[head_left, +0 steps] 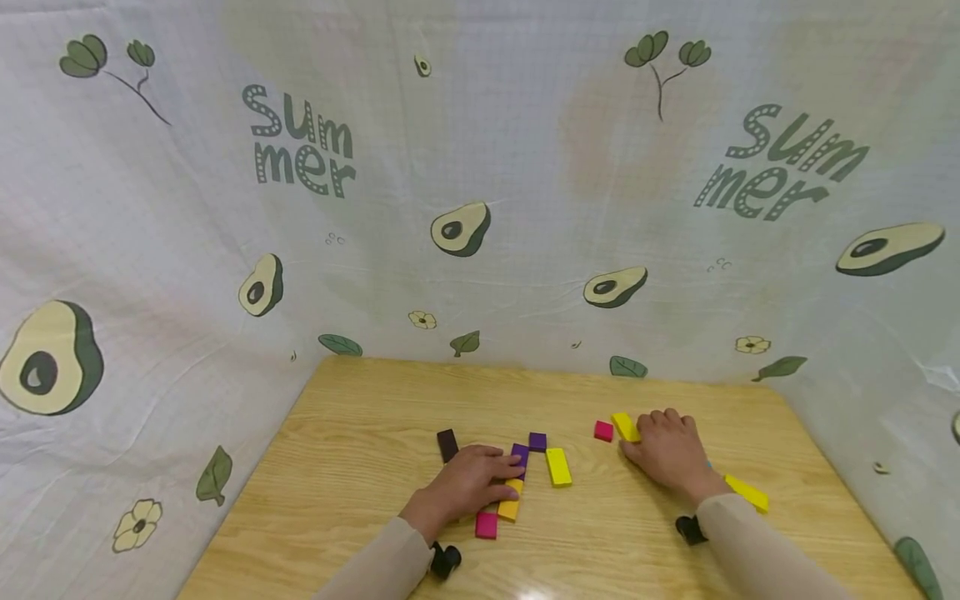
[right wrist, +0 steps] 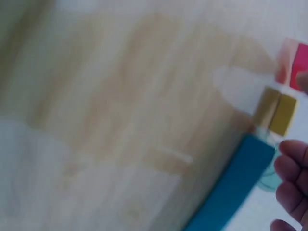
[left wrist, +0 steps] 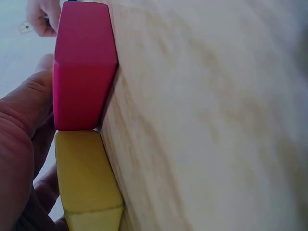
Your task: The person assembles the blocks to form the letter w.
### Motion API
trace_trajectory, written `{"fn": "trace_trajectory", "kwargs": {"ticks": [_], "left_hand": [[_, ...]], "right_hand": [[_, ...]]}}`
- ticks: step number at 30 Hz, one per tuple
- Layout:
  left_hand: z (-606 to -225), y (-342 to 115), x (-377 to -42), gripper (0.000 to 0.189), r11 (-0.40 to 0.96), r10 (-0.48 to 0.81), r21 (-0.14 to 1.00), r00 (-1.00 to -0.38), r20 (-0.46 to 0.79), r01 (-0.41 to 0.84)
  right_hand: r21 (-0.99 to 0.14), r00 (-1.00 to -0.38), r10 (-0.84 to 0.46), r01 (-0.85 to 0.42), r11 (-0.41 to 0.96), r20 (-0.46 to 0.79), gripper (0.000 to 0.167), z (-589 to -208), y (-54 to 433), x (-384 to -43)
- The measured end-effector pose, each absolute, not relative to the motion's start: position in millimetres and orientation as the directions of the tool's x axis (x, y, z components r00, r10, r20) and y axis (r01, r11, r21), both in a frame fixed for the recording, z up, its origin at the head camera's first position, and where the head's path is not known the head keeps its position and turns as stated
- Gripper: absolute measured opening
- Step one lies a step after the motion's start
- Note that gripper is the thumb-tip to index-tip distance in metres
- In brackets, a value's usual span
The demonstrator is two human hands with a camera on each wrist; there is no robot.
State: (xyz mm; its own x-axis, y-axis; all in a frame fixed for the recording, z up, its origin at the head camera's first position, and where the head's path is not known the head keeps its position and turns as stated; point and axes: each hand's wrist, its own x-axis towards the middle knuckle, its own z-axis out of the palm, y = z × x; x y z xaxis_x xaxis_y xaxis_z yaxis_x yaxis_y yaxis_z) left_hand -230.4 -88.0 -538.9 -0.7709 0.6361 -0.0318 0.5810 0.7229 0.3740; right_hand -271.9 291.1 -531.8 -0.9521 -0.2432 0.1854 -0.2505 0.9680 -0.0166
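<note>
My left hand lies over a row of blocks, its fingertips on a purple block and an orange block. A pink block sits beside the orange one; close up in the left wrist view, the pink block stands near the thumb. My right hand is bent down at the near end of a yellow block, with a small pink block just left of it. In the right wrist view, a gap separates thumb and fingers; a blue block lies nearby, mostly hidden in the head view.
A dark block lies beyond the left hand. Between the hands are a small purple block and a yellow block. Another yellow block is right of the right wrist. Printed cloth walls in the wooden table.
</note>
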Motion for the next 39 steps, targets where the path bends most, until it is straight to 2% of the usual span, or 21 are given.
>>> {"fn": "trace_trajectory", "kwargs": {"ticks": [6, 14, 27, 34, 39], "left_hand": [[-540, -89, -231, 0.048, 0.722, 0.634, 0.374, -0.773, -0.020, 0.582], [-542, -89, -231, 0.049, 0.722, 0.631, 0.392, -0.775, -0.033, 0.571], [-541, -87, -232, 0.048, 0.727, 0.628, 0.393, -0.777, -0.047, 0.563], [-540, -87, -232, 0.048, 0.730, 0.626, 0.386, -0.778, -0.046, 0.564], [-540, -87, -231, 0.049, 0.735, 0.619, 0.387, -0.784, -0.048, 0.557]], "right_hand": [[-0.069, -0.938, -0.302, -0.317, 0.946, 0.170, 0.051, -522, 301, -276], [-0.030, -0.890, -0.436, -0.443, 0.896, 0.132, 0.061, -519, 308, -283], [-0.101, -0.901, -0.427, -0.433, 0.896, 0.077, 0.055, -520, 310, -293], [-0.146, -0.918, -0.390, -0.396, 0.906, 0.071, 0.059, -521, 308, -297], [-0.118, -0.918, -0.384, -0.394, 0.912, 0.100, 0.060, -520, 305, -298]]}}
